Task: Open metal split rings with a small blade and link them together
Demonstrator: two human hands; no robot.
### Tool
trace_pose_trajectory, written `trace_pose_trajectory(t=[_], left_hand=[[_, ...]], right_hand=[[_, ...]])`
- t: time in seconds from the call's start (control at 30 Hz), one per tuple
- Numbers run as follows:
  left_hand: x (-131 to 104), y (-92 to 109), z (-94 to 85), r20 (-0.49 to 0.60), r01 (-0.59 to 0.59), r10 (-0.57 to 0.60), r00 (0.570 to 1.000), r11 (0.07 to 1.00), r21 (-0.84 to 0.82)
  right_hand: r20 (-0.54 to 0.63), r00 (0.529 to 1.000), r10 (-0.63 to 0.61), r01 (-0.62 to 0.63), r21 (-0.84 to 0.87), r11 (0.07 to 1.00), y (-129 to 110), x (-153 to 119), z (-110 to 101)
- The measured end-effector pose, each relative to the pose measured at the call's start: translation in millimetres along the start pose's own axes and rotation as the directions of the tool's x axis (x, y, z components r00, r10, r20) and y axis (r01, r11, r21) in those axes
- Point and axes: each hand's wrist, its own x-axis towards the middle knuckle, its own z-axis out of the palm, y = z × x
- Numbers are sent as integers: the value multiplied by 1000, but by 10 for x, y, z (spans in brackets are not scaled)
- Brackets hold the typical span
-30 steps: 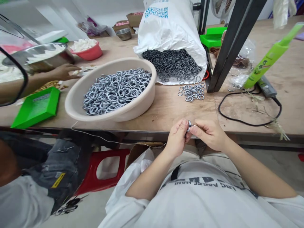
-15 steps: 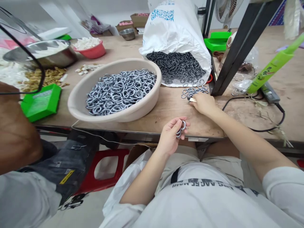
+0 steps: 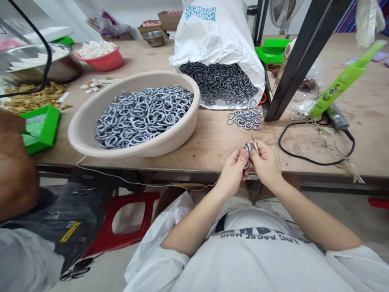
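At the table (image 3: 212, 142), the left hand (image 3: 231, 172) has its grip closed on gray rings (image 3: 247, 151). Just beside, the right hand (image 3: 267, 164) grips a thin, pointy thing (image 3: 254, 145). Farther back, loose rings (image 3: 245, 118) lie before a white bag (image 3: 219, 38).

Cool, diffuse light falls fairly evenly over the table (image 3: 215, 140), its source out of view. Shadows are soft: a faint one lies beneath the pale basin (image 3: 135, 151), and the space under the table is dimmer. The grey rings (image 3: 146, 115) carry small glints, while the white bag's (image 3: 219, 38) folds show in low contrast. Wide-angle distortion stretches the frame's sides, and the co-worker's arm (image 3: 16, 170) at left is blurred.
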Motion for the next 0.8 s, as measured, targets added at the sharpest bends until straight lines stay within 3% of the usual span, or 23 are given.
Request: trace_pose_trajectory(t=[0.13, 0.23, 0.47, 0.6, 0.8], left_hand=[[-52, 37, -1, 15, -8, 7, 1000, 999, 47], [-92, 84, -19, 40, -23, 22, 999, 999, 33], [-207, 151, 16, 127, 68, -63, 990, 997, -34], [-241, 161, 46, 131, 103, -97, 987, 994, -37], [-278, 179, 42, 118, 82, -75, 990, 995, -55]], right_hand=[[-96, 976, -196, 178, -166, 970, 25, -48, -51], [-45, 961, -271, 260, -175, 950, -29, -78, -130], [78, 966, -247, 254, -114, 960, -241, -110, -216], [175, 980, -90, 84, 38, 996, -277, -123, -119], [35, 996, -77, 76, 20, 997, -185, -65, -89]])
